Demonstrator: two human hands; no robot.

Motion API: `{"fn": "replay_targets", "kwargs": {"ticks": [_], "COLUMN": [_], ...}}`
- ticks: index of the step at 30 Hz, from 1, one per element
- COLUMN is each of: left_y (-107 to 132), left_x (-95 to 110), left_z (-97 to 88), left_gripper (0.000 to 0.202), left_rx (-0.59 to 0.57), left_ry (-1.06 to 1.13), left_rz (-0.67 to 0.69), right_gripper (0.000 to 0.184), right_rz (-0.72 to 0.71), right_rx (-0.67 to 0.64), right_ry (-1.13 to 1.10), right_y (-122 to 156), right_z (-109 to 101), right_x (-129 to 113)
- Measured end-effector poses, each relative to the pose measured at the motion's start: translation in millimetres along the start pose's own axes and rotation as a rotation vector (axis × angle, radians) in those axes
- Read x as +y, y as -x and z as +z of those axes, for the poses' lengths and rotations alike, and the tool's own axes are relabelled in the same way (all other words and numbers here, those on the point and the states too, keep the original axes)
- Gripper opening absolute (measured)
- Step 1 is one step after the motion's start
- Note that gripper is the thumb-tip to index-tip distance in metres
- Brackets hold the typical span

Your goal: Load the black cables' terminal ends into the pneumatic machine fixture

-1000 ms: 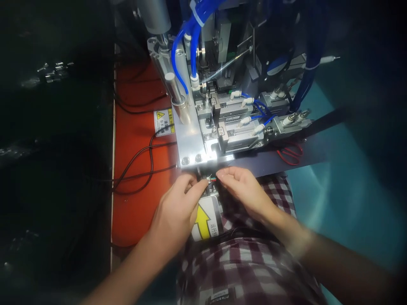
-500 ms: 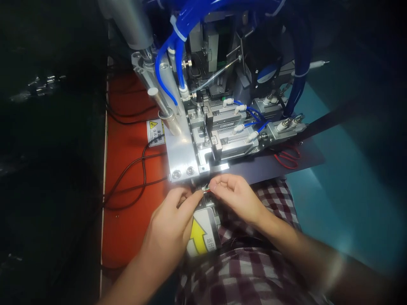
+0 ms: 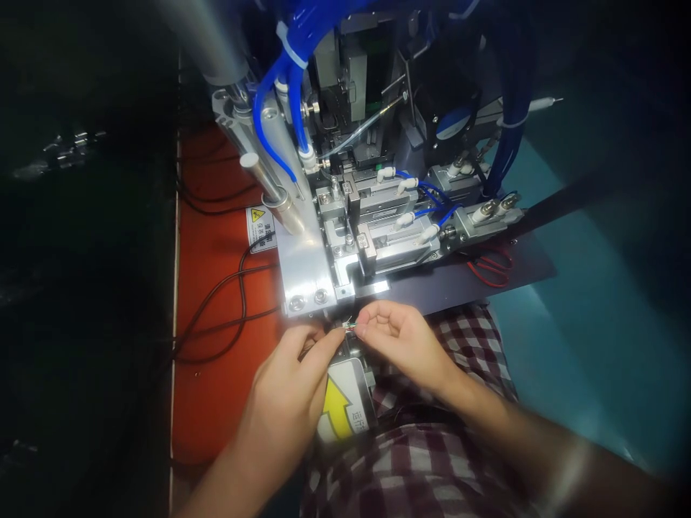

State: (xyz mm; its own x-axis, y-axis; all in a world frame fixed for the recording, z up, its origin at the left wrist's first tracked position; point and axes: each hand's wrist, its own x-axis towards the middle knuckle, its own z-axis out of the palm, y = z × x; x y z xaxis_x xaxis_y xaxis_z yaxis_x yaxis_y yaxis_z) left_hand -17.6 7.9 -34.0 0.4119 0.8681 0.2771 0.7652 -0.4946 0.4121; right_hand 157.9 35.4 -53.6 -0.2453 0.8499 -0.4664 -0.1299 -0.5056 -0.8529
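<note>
My left hand (image 3: 291, 385) is closed, thumb and forefinger pinching a small whitish piece (image 3: 346, 326) that looks like a connector or cable end. Thin coloured wires (image 3: 353, 328), green and red among them, run from it to the right. Their other side sits in the fingertips of my right hand (image 3: 402, 334), which is also closed in a pinch. The fingers cover most of both things, so their exact shape is hidden. Both hands are just in front of the metal plate (image 3: 307, 277) of a machine.
Pneumatic cylinders (image 3: 402, 248) and blue air hoses (image 3: 296, 72) fill the machine beyond my hands. Black cables (image 3: 242, 288) lie on the red-orange surface (image 3: 216, 403) to the left. A label with a yellow arrow (image 3: 338, 410) is below my hands. Red wires (image 3: 491, 270) lie at right.
Both hands stay in nearly the same place with the same pinch. The coloured wires between the fingertips show slightly differently, and the view has shifted a little.
</note>
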Motion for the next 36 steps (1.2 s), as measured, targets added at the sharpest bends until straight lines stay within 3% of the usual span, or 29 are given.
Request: {"fn": "replay_targets", "kwargs": {"ticks": [5, 13, 15, 19, 22, 36], "left_y": [-0.7, -2.1, -2.5, -2.2, -1.8, 0.3], "left_x": [-0.2, 1.0, 1.5, 1.9, 1.6, 1.0], "left_z": [-0.7, -0.1, -0.5, -1.8, -1.6, -0.8], "left_gripper": [0.029, 0.028, 0.027, 0.029, 0.030, 0.035], "left_rx": [0.008, 0.003, 0.001, -0.012, -0.020, -0.021], "left_ry": [0.002, -0.027, -0.037, -0.035, -0.036, -0.007], "left_rz": [0.000, -0.007, -0.014, -0.019, -0.023, -0.023], "right_gripper": [0.005, 0.008, 0.009, 0.010, 0.010, 0.012], "right_rz": [-0.222, -0.701, -0.654, -0.265, -0.095, -0.050], "right_rx": [0.041, 0.170, 0.158, 0.089, 0.056, 0.073], "right_ry": [0.255, 0.829, 0.805, 0.392, 0.177, 0.178], "right_y": [1.9, 6.9, 8.6, 9.7, 9.4, 10.9], "right_z": [-0.6, 0.5, 1.7, 6.5, 10.3, 8.6], "right_x": [7.1, -0.2, -2.2, -5.2, -7.8, -7.6]}}
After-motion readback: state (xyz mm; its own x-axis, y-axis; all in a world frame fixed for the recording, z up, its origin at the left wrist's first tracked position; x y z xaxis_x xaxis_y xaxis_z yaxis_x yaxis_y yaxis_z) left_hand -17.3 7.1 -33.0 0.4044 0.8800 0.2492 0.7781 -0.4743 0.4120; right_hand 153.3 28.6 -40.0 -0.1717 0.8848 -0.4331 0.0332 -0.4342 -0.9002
